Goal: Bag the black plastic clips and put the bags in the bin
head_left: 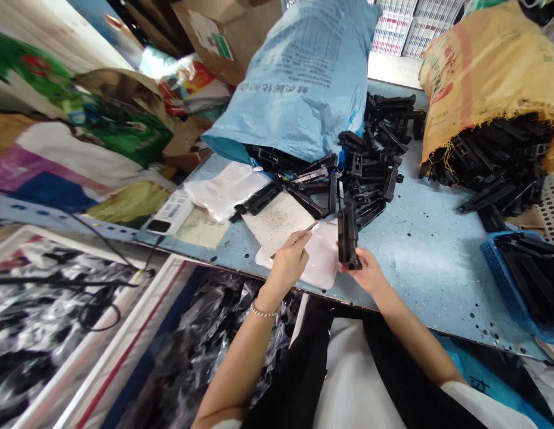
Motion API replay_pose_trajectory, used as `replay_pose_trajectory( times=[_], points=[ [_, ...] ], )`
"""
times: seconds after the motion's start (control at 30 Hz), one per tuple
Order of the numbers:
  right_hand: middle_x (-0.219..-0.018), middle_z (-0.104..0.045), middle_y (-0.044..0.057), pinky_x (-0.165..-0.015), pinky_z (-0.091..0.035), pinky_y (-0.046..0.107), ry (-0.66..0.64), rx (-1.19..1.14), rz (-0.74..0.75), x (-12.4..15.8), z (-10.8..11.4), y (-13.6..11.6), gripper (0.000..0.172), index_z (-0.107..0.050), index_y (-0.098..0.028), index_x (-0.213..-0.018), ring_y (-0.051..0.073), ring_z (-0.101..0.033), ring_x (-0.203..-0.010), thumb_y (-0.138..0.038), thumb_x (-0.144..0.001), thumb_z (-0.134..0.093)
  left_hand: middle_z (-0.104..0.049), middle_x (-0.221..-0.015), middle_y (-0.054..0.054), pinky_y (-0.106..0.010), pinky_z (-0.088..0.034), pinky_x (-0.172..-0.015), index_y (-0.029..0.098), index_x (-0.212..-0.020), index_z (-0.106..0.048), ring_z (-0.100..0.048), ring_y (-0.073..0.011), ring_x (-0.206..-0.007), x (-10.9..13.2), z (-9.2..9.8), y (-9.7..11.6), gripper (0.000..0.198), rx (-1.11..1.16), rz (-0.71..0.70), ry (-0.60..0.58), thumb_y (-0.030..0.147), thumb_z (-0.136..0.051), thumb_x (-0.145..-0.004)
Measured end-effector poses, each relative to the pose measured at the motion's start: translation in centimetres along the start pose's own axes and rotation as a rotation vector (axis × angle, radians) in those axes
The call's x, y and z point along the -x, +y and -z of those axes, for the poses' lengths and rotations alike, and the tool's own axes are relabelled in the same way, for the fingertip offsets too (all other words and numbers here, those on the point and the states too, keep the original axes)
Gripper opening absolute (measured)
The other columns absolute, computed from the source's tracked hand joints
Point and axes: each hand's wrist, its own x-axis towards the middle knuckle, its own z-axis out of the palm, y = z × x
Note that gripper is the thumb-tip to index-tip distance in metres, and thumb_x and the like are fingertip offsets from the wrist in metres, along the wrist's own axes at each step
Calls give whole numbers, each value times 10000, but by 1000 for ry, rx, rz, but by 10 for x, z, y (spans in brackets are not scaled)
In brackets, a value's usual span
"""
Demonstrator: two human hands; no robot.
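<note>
My right hand (367, 271) grips a long black plastic part (347, 235) and holds it upright near the front edge of the blue table (429, 256). My left hand (291, 257) is closed in a pinch on a thin stick-like tool (309, 227), over a white plastic pouch (324, 257) and a speckled sheet of paper (277, 221). A heap of similar black parts (366, 164) lies just beyond both hands.
A light blue sack (303, 77) spills black parts at the back. A tan woven sack (482, 71) of parts lies at the right, above a blue basket (504, 280). Bags and cardboard boxes (124, 131) crowd the left. Clear bags (214, 339) lie below the table.
</note>
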Motion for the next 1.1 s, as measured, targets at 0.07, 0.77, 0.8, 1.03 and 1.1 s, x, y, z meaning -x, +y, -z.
replay_pose_trajectory(
  times=[0.07,0.77,0.8,1.03,1.1],
  points=[
    [-819,-736,71,-486,-509,223,-82,-47,-139,25,12,-4,468,-686,-120,-1051,141,-614,-604,-449,-721,-716,-612,-1367,-137,-363,-573,-997,166,-1329,-629,-679,-219,-1112,-1,-6,1,507,98,34,-5,59,-462,-862],
    [-749,-652,17,-292,-146,134,-252,-214,-472,36,21,17,477,-657,-137,-966,36,-230,-457,-579,-786,-686,-528,-1485,-147,-415,-514,-1123,284,-1617,-256,-546,-247,-1377,45,-23,44,772,206,-337,53,-22,-395,-922],
    [-752,-657,20,-281,-127,132,-253,-250,-489,37,26,16,458,-653,-138,-944,39,-217,-454,-572,-799,-666,-533,-1480,-146,-406,-524,-1113,281,-1620,-245,-555,-243,-1368,46,-25,48,782,221,-385,33,-28,-394,-916],
    [-619,-569,-60,-352,-305,138,162,-159,-170,43,24,18,376,-578,-207,-843,53,-393,-446,-478,-704,-799,-566,-1444,-131,-386,-552,-1084,275,-1617,-241,-586,-222,-1329,67,-25,73,821,345,-498,-93,-58,-384,-881],
    [-646,-569,-77,-378,-336,161,264,40,-101,49,15,19,417,-573,-243,-1000,73,-443,-456,-432,-712,-808,-544,-1467,-138,-401,-541,-1099,272,-1616,-237,-557,-234,-1367,69,-27,75,820,360,-496,-127,-60,-381,-879]
  ],
)
